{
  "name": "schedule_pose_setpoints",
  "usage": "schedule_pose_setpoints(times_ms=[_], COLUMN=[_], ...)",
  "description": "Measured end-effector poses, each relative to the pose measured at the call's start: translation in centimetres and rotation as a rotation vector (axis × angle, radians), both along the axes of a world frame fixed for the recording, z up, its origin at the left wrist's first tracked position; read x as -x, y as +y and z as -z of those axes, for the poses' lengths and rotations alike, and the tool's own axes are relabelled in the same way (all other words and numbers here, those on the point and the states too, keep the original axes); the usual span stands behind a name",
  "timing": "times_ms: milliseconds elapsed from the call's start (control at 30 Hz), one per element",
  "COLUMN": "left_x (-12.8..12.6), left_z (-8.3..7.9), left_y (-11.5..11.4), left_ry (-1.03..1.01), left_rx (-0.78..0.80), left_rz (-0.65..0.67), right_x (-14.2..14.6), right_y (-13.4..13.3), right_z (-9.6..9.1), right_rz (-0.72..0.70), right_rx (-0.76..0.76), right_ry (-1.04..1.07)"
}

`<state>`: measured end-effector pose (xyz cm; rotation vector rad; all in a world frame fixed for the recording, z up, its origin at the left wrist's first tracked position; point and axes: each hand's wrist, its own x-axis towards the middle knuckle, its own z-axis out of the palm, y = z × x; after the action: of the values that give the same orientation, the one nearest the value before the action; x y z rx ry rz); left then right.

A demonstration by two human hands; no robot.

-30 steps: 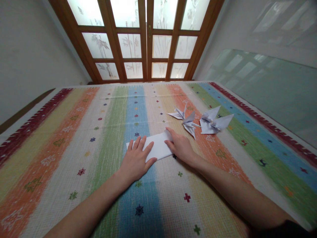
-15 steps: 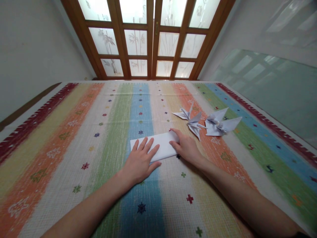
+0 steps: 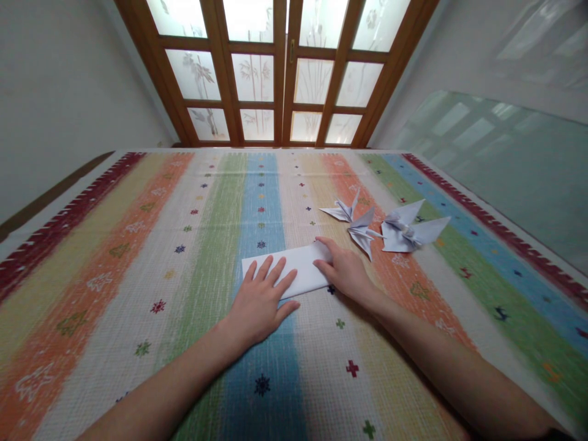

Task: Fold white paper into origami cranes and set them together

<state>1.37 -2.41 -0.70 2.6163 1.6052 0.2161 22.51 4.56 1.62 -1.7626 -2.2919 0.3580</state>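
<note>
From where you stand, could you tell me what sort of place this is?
Probably a room in a home: a striped woven mat, wooden doors with frosted panes, and paper cranes beside the folded paper.

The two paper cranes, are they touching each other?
Cannot tell. In the head view the left crane's thin point reaches toward the right crane's wing near the orange stripe, but the picture is too small to show contact or a gap.

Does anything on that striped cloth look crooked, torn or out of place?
Nothing stands out. The folded white paper sheet lies flat under the left hand and right hand. Two white folded paper cranes sit intact on the striped woven cloth.
</note>
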Motion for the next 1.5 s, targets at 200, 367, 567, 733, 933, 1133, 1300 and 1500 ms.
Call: schedule_pose_setpoints(times_ms=[200, 367, 567, 733, 933, 1133, 1300, 1500], left_x=[-0.1, 0.1, 0.5, 0.5, 0.4, 0.4, 0.3, 0.5], left_z=[-0.1, -0.4, -1.2, -0.8, 0.1, 0.0, -0.2, 0.1], left_y=[-0.1, 0.3, 2.4, 3.0, 2.6, 2.6, 2.5, 2.6], left_ry=[-0.008, -0.022, -0.094, -0.063, 0.008, 0.019, 0.033, 0.059], left_rx=[0.007, 0.019, 0.101, 0.098, 0.020, 0.020, 0.026, -0.013], left_rz=[0.005, 0.044, 0.106, 0.121, 0.127, 0.115, 0.116, 0.147], right_x=[-0.1, 0.0, 0.0, 0.0, -0.4, -0.7, 0.6, 2.6], right_y=[0.0, 0.0, 0.1, 0.2, -0.1, -0.5, -1.2, -0.3], right_z=[0.0, 0.0, 0.0, 0.0, 0.7, 0.6, 0.2, 1.3], right_rz=[-0.008, -0.002, -0.002, 0.007, 0.066, -0.019, -0.280, -0.599], right_rx=[-0.017, -0.011, -0.001, -0.005, -0.127, -0.227, -0.303, -0.129], right_ry=[0.011, 0.006, 0.013, 0.011, -0.083, -0.222, -0.238, -0.130])
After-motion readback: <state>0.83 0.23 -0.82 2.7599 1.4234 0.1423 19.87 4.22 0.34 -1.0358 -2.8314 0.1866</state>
